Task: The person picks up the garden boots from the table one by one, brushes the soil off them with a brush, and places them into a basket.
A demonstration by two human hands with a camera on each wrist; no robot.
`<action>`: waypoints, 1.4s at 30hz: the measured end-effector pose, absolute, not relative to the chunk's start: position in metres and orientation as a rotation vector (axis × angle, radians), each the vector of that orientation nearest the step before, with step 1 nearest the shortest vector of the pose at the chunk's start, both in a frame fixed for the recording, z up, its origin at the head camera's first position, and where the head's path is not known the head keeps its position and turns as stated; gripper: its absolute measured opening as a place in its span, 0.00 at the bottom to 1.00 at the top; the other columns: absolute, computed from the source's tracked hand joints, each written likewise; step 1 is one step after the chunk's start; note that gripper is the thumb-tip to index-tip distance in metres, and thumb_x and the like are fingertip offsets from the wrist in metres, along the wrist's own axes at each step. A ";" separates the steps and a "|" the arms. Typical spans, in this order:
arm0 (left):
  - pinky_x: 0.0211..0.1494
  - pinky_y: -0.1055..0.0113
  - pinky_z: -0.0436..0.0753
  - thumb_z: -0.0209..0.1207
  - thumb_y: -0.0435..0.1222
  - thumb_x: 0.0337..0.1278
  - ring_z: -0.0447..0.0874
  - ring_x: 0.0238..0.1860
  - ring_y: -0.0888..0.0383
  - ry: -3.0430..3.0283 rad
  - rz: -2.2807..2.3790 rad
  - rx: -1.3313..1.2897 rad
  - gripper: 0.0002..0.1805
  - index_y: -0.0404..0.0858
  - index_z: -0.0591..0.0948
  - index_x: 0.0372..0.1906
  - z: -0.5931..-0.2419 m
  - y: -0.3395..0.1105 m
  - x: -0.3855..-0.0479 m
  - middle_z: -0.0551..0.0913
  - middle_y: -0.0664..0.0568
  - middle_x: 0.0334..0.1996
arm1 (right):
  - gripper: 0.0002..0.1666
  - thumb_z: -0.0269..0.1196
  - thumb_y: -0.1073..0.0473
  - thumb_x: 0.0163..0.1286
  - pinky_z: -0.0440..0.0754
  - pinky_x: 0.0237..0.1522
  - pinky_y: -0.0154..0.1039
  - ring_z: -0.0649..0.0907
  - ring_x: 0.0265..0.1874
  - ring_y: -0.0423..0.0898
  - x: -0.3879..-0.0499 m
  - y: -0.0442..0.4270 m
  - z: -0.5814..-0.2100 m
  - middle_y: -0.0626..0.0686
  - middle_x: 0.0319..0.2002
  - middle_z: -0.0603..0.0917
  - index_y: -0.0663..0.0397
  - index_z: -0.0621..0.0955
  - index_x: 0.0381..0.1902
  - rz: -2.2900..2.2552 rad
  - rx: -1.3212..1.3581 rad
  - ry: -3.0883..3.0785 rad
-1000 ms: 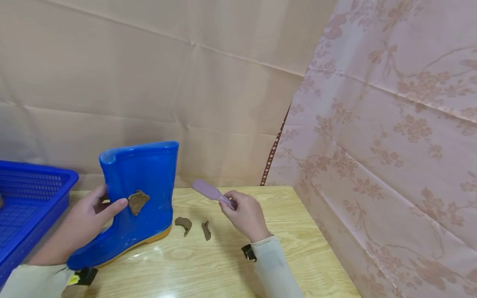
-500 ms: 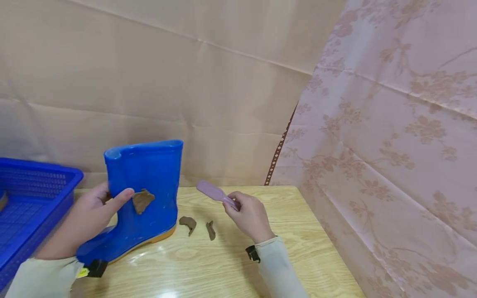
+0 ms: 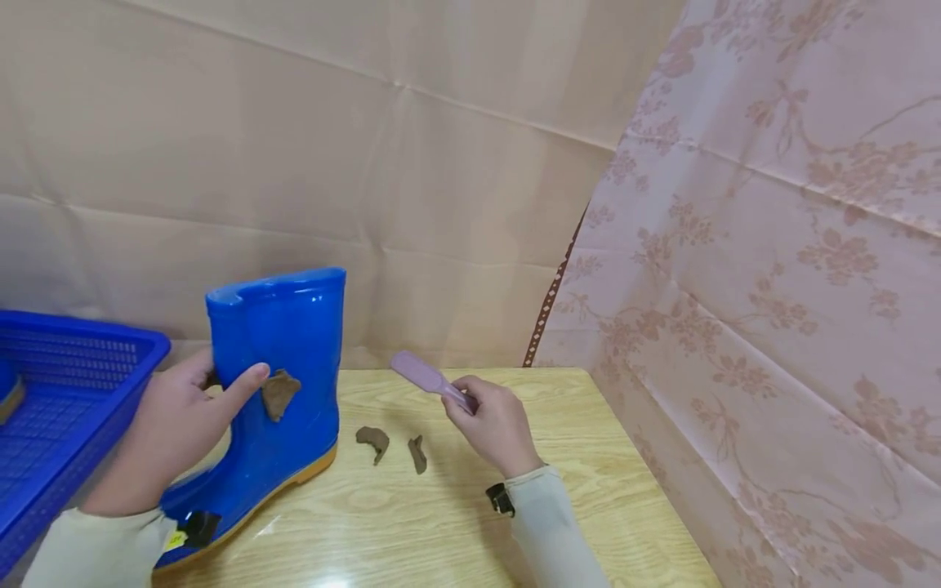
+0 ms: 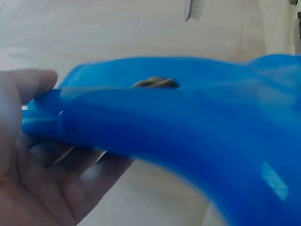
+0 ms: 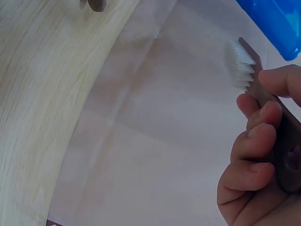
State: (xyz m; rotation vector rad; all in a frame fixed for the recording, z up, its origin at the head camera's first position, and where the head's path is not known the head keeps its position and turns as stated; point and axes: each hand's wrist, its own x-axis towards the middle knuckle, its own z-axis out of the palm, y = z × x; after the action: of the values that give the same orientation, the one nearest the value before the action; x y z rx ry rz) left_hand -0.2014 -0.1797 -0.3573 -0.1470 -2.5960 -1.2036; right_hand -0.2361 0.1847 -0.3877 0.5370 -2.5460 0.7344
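A blue rain boot (image 3: pixel 294 327) with a tan sole is gripped at its shaft by my left hand (image 3: pixel 180 420), thumb on the near side and fingers behind. On the shaft, close to the thumb tip, sticks a brown patch (image 3: pixel 280 395) that looks like mud or clay. My right hand (image 3: pixel 494 425) holds a purple brush (image 3: pixel 419 371) by its handle, apart from the boot. White bristles (image 5: pixel 239 66) show in the right wrist view. Between boot and right hand, a curved brown piece (image 3: pixel 373 441) and a narrow brown piece (image 3: pixel 417 454) lie on the table.
A blue plastic basket (image 3: pixel 140 339) stands at the left, with a blue and tan item (image 3: pixel 9 392) partly seen inside. The wood-grain table (image 3: pixel 566 457) ends at a beige cloth (image 3: pixel 441 204) behind and a pink floral cloth (image 3: pixel 735 286) on the right.
The boot has turned and tilted slightly in my left hand, its toe shifting toward the near edge. The right hand keeps its hold on the brush; the view has swung slightly.
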 end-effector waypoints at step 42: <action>0.54 0.28 0.79 0.47 0.48 0.83 0.78 0.60 0.25 -2.580 -1.238 -0.475 0.35 0.32 0.56 0.80 -0.355 -0.178 -0.192 0.75 0.27 0.66 | 0.11 0.71 0.59 0.69 0.65 0.20 0.20 0.69 0.20 0.31 -0.210 0.122 -0.377 0.44 0.26 0.83 0.52 0.90 0.48 0.893 0.934 -2.137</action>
State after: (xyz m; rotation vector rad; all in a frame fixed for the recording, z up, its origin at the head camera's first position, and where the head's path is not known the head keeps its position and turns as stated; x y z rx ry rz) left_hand -0.1916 -0.1782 -0.3549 -0.4751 -2.5796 -1.2382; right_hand -0.2097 0.1225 -0.3768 0.9343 -2.1366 0.8929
